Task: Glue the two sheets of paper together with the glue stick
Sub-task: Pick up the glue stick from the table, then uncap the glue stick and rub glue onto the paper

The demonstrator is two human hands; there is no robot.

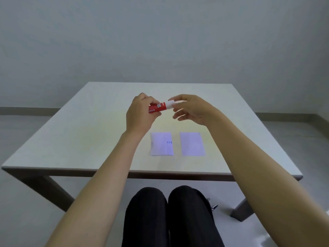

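A red glue stick with a white cap is held level above the middle of the table. My left hand grips its red body. My right hand has its fingertips around the white cap end, the other fingers spread. Below the hands two small white sheets of paper lie flat side by side near the front edge: the left sheet has faint blue marks, the right sheet looks blank. They are apart, with a narrow gap between them.
The white table has its front edge close to my knees in dark trousers. A plain wall stands behind it. Grey floor lies on both sides, and the table legs show below.
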